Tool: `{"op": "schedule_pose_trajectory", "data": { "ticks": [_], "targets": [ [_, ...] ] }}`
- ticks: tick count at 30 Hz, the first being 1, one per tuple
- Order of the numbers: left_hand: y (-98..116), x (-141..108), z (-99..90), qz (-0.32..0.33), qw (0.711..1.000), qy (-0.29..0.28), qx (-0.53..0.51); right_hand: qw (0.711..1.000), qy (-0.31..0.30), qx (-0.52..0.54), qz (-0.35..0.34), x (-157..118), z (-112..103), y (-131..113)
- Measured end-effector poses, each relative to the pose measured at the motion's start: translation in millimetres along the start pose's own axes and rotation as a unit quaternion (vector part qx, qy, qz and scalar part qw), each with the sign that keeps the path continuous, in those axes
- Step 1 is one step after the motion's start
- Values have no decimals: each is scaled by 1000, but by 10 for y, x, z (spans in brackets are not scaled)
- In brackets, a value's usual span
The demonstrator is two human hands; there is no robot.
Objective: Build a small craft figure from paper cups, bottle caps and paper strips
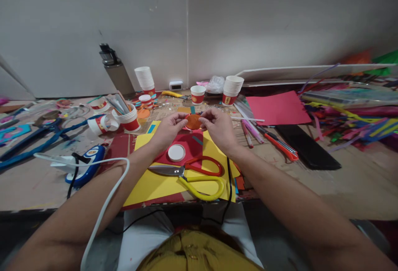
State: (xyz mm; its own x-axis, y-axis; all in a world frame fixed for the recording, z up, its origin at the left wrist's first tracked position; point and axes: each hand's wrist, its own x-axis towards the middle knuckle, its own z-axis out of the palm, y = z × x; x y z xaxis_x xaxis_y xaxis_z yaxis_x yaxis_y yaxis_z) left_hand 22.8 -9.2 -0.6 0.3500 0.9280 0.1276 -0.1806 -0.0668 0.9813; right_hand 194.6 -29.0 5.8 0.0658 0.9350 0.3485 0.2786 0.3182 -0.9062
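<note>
Between my two hands is a round orange paper disc [193, 122] with a red rim. My left hand [172, 127] pinches its left edge, and my right hand [217, 127] pinches the right edge. Below it lie a red sheet [194, 144] and a larger yellow sheet [139, 186]. A small white round lid or cup base [176, 153] rests on the red sheet. Scissors [189, 173] with one red and one yellow handle lie across the sheets, nearer to me.
Paper cup stacks [233, 90] and a dark bottle [116, 70] stand along the wall. A cutter knife [281, 146], a black phone-like slab [307, 146] and pink paper [278, 108] lie at right. On the left are a blue power strip [87, 165] and a white cable [108, 196].
</note>
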Motion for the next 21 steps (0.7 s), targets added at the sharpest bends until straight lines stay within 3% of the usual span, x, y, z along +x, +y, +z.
{"op": "schedule_pose_trajectory", "data": {
  "ticks": [7,12,21],
  "targets": [
    [7,-19,52,34,998,4,53,991,27,-116,-53,5,-28,0],
    [15,-16,57,32,997,6,66,989,46,-126,-69,-1,-11,-37],
    [48,-53,85,-4,997,44,56,997,-49,-49,-23,3,38,-15]
  ]
}}
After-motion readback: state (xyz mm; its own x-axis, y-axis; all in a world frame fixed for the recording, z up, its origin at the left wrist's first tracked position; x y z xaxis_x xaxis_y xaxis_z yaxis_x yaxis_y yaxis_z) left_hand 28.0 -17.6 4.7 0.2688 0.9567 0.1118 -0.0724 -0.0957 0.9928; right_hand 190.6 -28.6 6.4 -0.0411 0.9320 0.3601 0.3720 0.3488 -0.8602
